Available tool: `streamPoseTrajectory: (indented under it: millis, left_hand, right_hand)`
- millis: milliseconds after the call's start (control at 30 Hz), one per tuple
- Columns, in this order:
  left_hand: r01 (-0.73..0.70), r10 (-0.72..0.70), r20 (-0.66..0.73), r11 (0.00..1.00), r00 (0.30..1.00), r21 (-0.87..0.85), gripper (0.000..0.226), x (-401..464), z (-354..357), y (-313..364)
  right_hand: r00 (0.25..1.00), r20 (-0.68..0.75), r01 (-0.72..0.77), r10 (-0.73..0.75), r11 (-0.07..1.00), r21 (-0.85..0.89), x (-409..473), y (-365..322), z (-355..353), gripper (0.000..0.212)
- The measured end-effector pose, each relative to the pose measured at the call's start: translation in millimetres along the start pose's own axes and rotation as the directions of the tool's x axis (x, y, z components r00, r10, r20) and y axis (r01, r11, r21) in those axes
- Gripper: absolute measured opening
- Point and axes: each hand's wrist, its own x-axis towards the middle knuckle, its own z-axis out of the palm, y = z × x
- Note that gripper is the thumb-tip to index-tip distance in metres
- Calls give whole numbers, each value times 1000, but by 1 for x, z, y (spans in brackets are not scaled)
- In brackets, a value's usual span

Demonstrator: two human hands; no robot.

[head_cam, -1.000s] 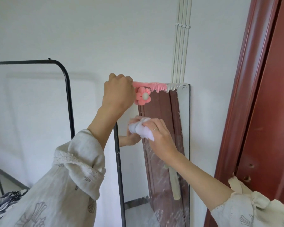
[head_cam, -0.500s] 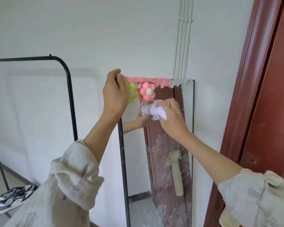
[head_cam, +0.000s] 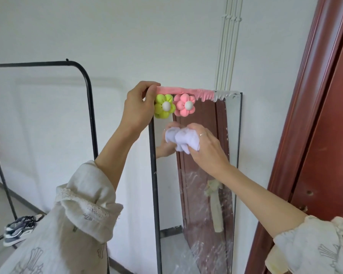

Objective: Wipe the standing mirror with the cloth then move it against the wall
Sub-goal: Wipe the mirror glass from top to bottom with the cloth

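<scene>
The right hand grips the bunched white cloth against the tall, upright black-framed standing mirror (glass extends below); the left hand clasps its top corner.

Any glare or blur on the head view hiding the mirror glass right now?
Head view: soft even daylight, no hard glare; mirror lower glass shows streaky smears; cloth in the right hand slightly motion-blurred; wide-angle bends the door frame.
</scene>
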Motion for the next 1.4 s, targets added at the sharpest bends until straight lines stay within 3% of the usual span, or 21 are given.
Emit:
streamPoseTrajectory:
  millis: [167,333,467,667,867,933,1000,1133,1233,1400]
  left_hand:
    - [-11,11,2,1000,1000,-3,21,2,-2,-1]
    - [-6,6,-12,1000,1000,-5,23,-1,-2,0]
    - [-16,16,-18,1000,1000,11,22,-1,-2,1]
    - [36,-36,15,999,999,-21,22,1,-5,-2]
    - [84,-82,51,996,995,-24,35,-11,-6,0]
    - [117,-115,85,993,990,-22,40,-21,-6,-7]
    - [93,-95,103,995,990,20,27,-33,-5,-13]
    - [96,-110,117,989,987,114,35,-52,-4,-23]
    - [89,-113,124,979,986,185,37,-59,-5,-28]
    - [86,-107,82,969,991,231,39,-61,-4,-28]
  right_hand:
    - [973,-128,189,-194,981,-48,16,-25,11,39]
    - [950,-256,181,-176,984,-4,25,-40,23,31]
    - [944,-262,215,-201,976,25,24,-48,25,29]
    - [920,-140,374,-367,927,29,-18,-35,48,46]
    - [831,213,524,-514,852,9,-46,-15,39,53]
    - [883,159,447,-442,895,6,-31,-16,31,49]
    - [952,-4,306,-306,952,7,-12,-17,22,43]
    - [977,-134,169,-168,986,-5,7,-19,17,42]
    - [970,-77,229,-229,973,-10,-21,-15,38,52]
    - [899,222,394,-379,919,-25,-80,-4,50,59]
